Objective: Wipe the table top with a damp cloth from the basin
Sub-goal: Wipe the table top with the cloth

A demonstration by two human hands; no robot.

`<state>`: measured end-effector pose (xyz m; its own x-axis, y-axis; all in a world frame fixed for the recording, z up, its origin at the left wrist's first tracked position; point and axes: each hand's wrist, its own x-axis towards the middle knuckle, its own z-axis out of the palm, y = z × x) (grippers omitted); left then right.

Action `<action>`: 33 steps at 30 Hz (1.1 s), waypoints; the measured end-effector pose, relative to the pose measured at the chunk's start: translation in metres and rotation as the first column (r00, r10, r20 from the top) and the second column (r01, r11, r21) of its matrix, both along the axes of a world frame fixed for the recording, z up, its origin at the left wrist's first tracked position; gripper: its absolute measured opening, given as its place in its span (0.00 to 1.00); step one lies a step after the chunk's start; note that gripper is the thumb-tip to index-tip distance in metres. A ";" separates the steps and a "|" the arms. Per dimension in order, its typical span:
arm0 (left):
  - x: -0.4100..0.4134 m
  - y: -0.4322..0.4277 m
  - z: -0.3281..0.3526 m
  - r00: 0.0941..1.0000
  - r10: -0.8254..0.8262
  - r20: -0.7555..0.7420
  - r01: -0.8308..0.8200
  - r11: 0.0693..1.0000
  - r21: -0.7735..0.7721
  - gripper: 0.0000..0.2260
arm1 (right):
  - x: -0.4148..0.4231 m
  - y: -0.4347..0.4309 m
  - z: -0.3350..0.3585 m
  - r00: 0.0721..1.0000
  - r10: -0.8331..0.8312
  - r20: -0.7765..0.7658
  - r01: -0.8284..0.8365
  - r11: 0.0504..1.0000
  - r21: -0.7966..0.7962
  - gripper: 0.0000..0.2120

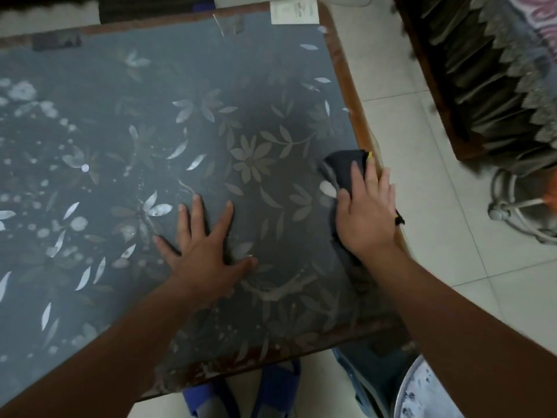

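Note:
The table top (pixel 126 95) is dark grey glass with a pale flower and leaf pattern and a brown wooden rim. My right hand (pixel 364 212) presses flat on a dark cloth (pixel 343 168) at the table's right edge; the cloth sticks out ahead of and behind the fingers. My left hand (pixel 205 242) lies flat on the glass near the front middle, fingers spread, holding nothing. A metal basin (pixel 422 393) with wet drops inside shows at the bottom right on the floor, partly cut off by the frame.
A white paper (pixel 294 12) lies at the table's far right corner. Blue sandals (pixel 271 390) show under the front edge. Pale floor tiles (pixel 407 86) run along the right, with dark wooden furniture (pixel 482 70) and a fan base (pixel 518 206) beyond.

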<state>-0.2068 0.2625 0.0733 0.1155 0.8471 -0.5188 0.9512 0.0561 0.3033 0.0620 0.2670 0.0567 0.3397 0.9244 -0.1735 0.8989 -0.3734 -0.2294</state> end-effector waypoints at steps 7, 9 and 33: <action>-0.004 0.004 -0.001 0.972 0.119 0.200 -0.106 0.992 -0.072 0.21 | -0.091 -0.136 0.003 0.839 0.541 -0.062 -0.542 0.841 0.009 0.28; -0.006 0.003 0.001 0.966 0.111 0.235 -0.097 0.993 -0.068 0.20 | -0.071 -0.106 -0.008 0.920 0.392 0.003 -0.392 0.920 0.027 0.27; -0.061 -0.090 -0.010 0.928 -0.371 -0.040 0.373 0.917 0.139 0.37 | -0.125 -0.183 -0.006 0.982 0.167 -0.084 -0.159 0.982 0.100 0.25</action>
